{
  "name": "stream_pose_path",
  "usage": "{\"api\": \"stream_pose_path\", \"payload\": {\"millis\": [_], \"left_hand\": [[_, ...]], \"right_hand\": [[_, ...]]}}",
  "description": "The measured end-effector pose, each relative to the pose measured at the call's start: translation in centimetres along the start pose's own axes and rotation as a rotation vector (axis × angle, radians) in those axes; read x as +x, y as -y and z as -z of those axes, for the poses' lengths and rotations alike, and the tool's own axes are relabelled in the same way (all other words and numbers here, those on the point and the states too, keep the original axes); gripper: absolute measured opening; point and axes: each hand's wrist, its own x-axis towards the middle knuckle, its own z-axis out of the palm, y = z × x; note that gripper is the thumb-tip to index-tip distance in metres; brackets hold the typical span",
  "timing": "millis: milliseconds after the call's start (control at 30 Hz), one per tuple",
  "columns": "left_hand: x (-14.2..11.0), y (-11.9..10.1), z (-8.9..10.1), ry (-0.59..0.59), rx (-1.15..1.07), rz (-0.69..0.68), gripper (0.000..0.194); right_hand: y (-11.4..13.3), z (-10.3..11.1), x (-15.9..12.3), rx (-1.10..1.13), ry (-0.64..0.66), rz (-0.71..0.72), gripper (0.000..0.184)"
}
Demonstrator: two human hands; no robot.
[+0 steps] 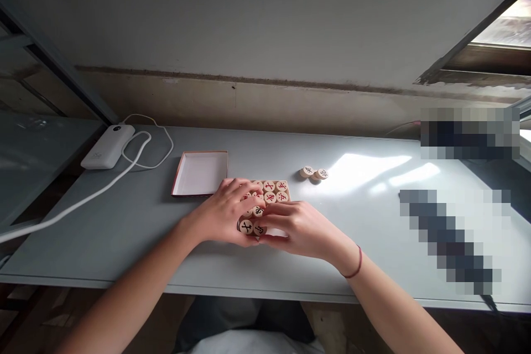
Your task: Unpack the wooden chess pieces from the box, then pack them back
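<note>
Round wooden xiangqi pieces [270,197], marked with red or black characters, lie in rows inside a shallow box [289,189] at the middle of the table. Around the box's left side is my left hand [224,210], its fingers over the far pieces and its thumb along the near edge. My right hand [294,227] reaches over the near right part, with fingertips and thumb closed at a black-marked xiangqi piece [259,229] in the nearest row. Part of the box is hidden under both hands. Two more xiangqi pieces, one left [307,171] and one right [321,174], sit together beyond the box, apparently stacked on others.
An open box lid [202,173] with a white inside lies left of the box. At the far left, a white power bank [108,146] trails a thick white cable [91,196]. Blurred dark objects [448,240] occupy the right side. A wall [249,97] borders the grey table [136,232].
</note>
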Motion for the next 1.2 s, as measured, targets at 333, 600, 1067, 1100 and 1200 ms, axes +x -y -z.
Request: {"api": "stream_pose_path", "payload": {"millis": [333, 600, 1067, 1100, 1200], "left_hand": [[0.3, -0.4, 0.0, -0.001, 0.016, 0.045, 0.037], [0.6, -0.3, 0.4, -0.036, 0.023, 0.024, 0.040], [3.1, -1.6, -2.0, -0.341, -0.041, 0.175, 0.024], [3.0, -1.7, -2.1, -0.350, -0.063, 0.178, 0.025], [2.7, -1.8, -2.3, -0.366, -0.116, 0.195, 0.028]], "right_hand": [[-5.5, 2.1, -1.2, -0.326, -0.128, -0.611, 0.039], [-8.1, 1.5, -1.4, -0.322, -0.036, -0.771, 0.035], [-2.2, 1.2, 0.3, 0.575, -0.269, -0.520, 0.029], [-2.2, 1.2, 0.3, 0.579, -0.265, -0.519, 0.029], [-2.1, 1.2, 0.2, 0.598, -0.254, -0.514, 0.029]]}}
